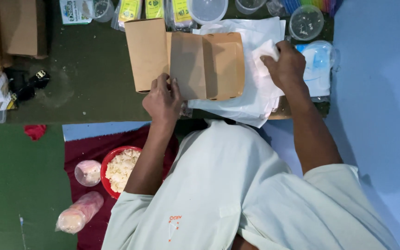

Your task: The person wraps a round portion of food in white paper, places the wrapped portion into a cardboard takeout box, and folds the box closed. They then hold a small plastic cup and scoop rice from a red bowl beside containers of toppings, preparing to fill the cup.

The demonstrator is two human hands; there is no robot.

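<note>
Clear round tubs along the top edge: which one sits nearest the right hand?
The clear round tub just above the right hand, right of the white papers. The other tubs lie further left, beyond the brown box.

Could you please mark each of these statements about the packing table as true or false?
1. The left hand rests on the brown paper box. True.
2. The right hand holds a metal spoon. False: it grips white paper.
3. The red bowl is empty. False: it holds pale puffed food.
4. A clear round lid lies beyond the right hand. True.
</note>
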